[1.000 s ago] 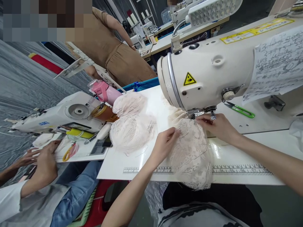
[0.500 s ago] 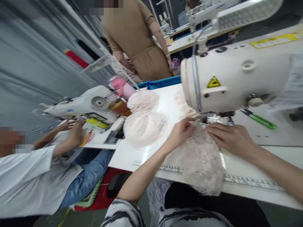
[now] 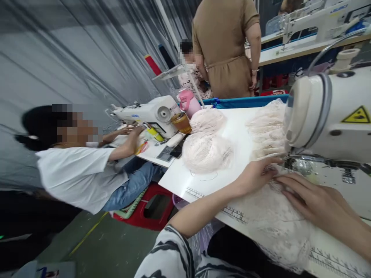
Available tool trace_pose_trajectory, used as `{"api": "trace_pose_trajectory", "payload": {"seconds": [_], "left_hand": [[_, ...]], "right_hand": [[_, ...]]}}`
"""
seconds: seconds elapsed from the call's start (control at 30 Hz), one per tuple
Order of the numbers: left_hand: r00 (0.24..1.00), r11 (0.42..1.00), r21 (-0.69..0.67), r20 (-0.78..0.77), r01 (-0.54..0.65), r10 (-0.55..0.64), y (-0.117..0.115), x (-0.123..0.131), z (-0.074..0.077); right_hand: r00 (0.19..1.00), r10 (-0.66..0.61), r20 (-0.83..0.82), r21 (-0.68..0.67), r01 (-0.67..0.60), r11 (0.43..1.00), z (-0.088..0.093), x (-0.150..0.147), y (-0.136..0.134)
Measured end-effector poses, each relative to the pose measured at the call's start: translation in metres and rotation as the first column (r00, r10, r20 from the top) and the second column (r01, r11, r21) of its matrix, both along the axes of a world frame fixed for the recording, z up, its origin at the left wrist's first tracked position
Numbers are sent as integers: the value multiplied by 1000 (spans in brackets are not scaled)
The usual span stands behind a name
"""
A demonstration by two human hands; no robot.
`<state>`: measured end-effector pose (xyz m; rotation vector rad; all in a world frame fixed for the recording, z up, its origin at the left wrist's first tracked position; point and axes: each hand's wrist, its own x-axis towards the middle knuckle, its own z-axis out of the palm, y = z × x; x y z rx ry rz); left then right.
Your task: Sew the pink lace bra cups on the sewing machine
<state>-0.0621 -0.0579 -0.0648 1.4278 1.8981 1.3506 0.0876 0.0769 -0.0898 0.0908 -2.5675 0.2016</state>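
Observation:
A pale pink lace fabric lies gathered under the head of a white sewing machine and drapes over the table's front edge. My left hand pinches the lace just left of the needle area, fingers curled in. Close beside it, my right hand has its fingers pressed together on the same lace, thumb tucked below. Behind the needle area, more gathered lace spreads across the tabletop. The needle itself is hidden by the machine head and my fingers.
Two bundled pale lace pieces, a near one and a far one, sit to the left. Beyond are a phone, an amber cup and a pink bottle. A co-worker sits at another machine; another person stands behind.
The view has swung left, so the machine and both hands appear farther right. Both hands stay at the lace by the needle area. The green snips have left the view.

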Motion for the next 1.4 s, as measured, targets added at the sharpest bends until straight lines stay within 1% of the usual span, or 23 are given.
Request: {"api": "trace_pose_trajectory", "payload": {"seconds": [0.07, 0.13, 0.23, 0.4, 0.47, 0.53, 0.63, 0.7, 0.8, 0.87, 0.93, 1.0, 1.1, 1.23, 1.3, 1.37, 1.4], "left_hand": [[1000, 1000, -6, 24, -7, 7, 1, -1, 2], [1000, 1000, -25, 30, -2, 2, 1, -3, 4], [999, 998, -66, 42, 1, 2, -2, -7, 9], [994, 995, -40, 61, -90, 92, -14, -15, 26], [989, 991, -43, 62, -128, 131, -21, -18, 32], [981, 982, -54, 56, -181, 184, -28, -22, 36], [972, 972, -66, 57, -224, 228, -38, -26, 34], [975, 976, -77, 71, -203, 209, -41, -27, 29], [983, 977, -144, 69, -157, 168, -39, -26, 24], [983, 965, -204, 37, -167, 178, -35, -25, 24], [978, 949, -242, -2, -202, 207, -30, -24, 26], [973, 939, -256, -31, -229, 228, -27, -23, 29], [971, 941, -241, -63, -237, 229, -25, -24, 31], [974, 954, -200, -79, -222, 210, -25, -25, 27], [978, 960, -190, -68, -207, 198, -26, -26, 24], [986, 969, -179, -40, -167, 163, -26, -24, 25], [992, 978, -165, -10, -127, 127, -26, -22, 27]], "right_hand": [[998, 29, 47, -8, -29, 1000, 5, 0, 0], [993, 97, 72, -18, -96, 995, 11, 1, 2], [988, 143, 54, -23, -142, 990, 20, 3, 6], [988, 152, 6, 5, -152, 988, 28, 9, 14], [987, 160, 11, -16, -160, 987, 27, 10, 17], [985, 170, 17, -44, -169, 985, 26, 10, 19], [983, 179, 37, -101, -175, 979, 26, 9, 21], [979, 201, 34, -161, -193, 968, 27, 9, 21], [958, 280, -56, -224, -285, 932, 29, 10, 18], [935, 329, -130, -226, -351, 909, 31, 11, 15], [916, 363, -170, -222, -395, 892, 34, 12, 13], [897, 400, -189, -248, -438, 864, 37, 13, 10], [874, 434, -220, -344, -486, 803, 44, 15, 7], [872, 431, -234, -491, -488, 722, 54, 17, 2], [870, 450, -201, -579, -476, 662, 58, 19, 0], [867, 470, -167, -680, -446, 582, 62, 22, -1], [865, 479, -150, -729, -424, 537, 64, 23, -1]]}}
